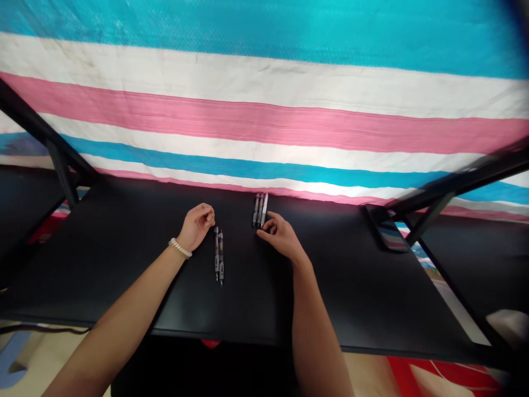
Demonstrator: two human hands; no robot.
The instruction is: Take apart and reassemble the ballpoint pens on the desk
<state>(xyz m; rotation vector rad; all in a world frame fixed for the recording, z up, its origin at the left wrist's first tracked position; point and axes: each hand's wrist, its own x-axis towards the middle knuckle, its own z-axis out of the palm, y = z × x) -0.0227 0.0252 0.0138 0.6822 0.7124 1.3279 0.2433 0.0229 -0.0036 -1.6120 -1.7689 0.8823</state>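
Note:
My left hand (199,225), with a pale beaded bracelet (180,248) on its wrist, is closed in a loose curl, and no object shows in it. Just below its fingertips, two dark pens with grey grips (219,256) lie side by side, tips toward me. My right hand (280,234) has its thumb and forefinger apart, close by the right side of a second group of pens. That group is two dark pens (257,209) and a white pen (264,209), lined up near the back edge. Whether a fingertip touches the white pen, I cannot tell.
The pens lie on a black table (339,298). A dark phone-like slab (392,237) rests at the right by a black slanted frame bar (454,179); another bar (45,129) stands at the left. A striped sheet (264,127) hangs behind the table.

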